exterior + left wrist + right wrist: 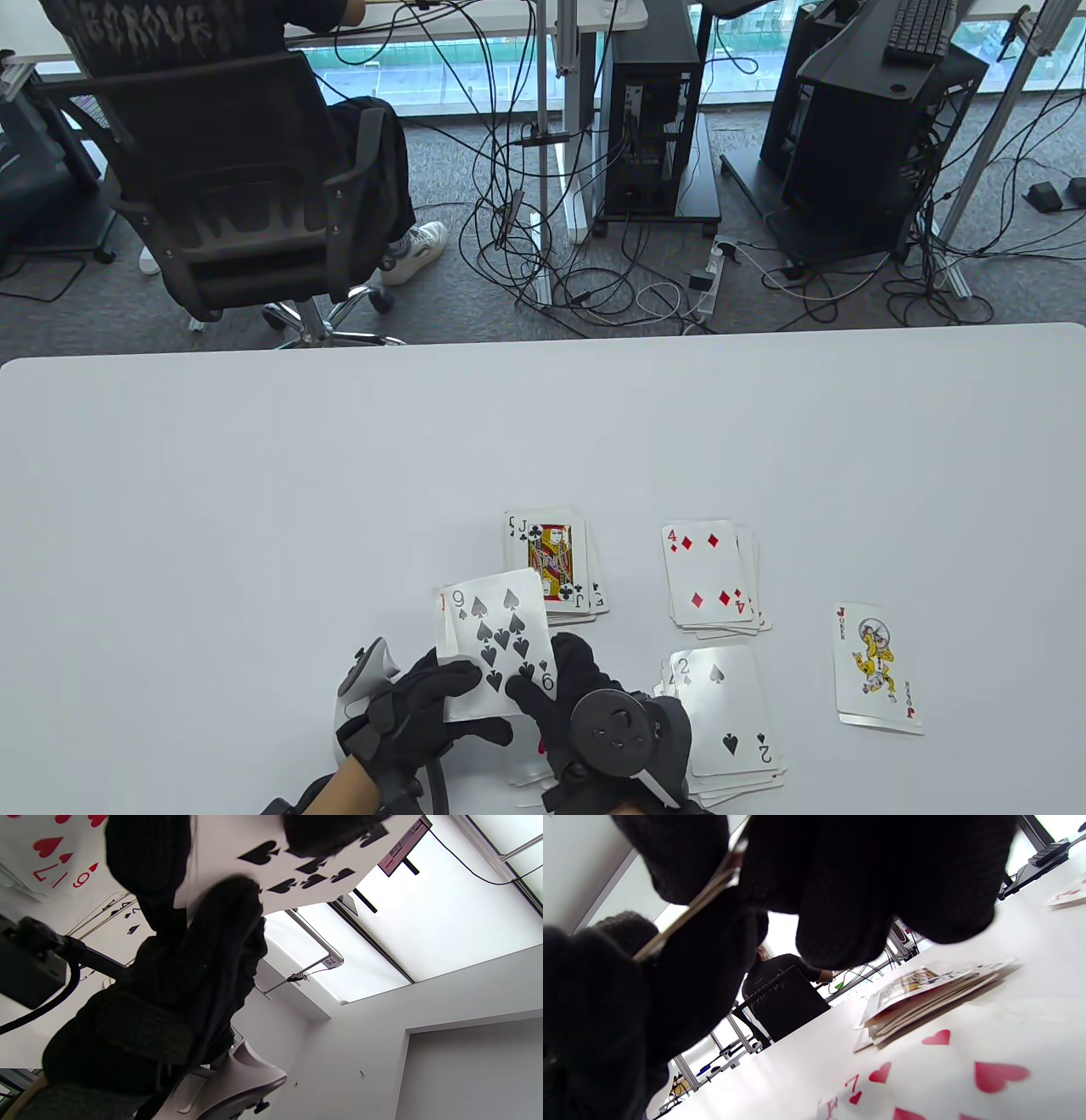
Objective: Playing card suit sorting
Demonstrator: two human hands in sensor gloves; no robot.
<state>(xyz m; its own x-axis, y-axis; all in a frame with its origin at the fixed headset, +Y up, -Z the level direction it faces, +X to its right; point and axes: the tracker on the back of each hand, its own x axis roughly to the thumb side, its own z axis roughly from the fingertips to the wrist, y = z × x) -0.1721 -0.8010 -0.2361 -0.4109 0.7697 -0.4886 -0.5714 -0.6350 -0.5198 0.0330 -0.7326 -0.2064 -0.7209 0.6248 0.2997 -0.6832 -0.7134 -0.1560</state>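
Both hands gripped cards: the left hand (pixel 424 692) held the deck, the right hand (pixel 556 679) pinched the nine of spades (pixel 501 632). A loose pinch might have dragged the red card beneath along.

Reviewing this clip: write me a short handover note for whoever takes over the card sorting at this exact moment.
Left hand grips the small remaining stack of playing cards, nine of spades on top. Right hand pinches that top card's lower corner.
On the white table: clubs pile topped by the jack of clubs, diamonds pile topped by the four of diamonds, spades pile topped by the two of spades, hearts pile under the right hand, single joker card at the right.
Done: four suit piles started.
Left: the nine likely goes on the spades pile, then the rest of the stack.
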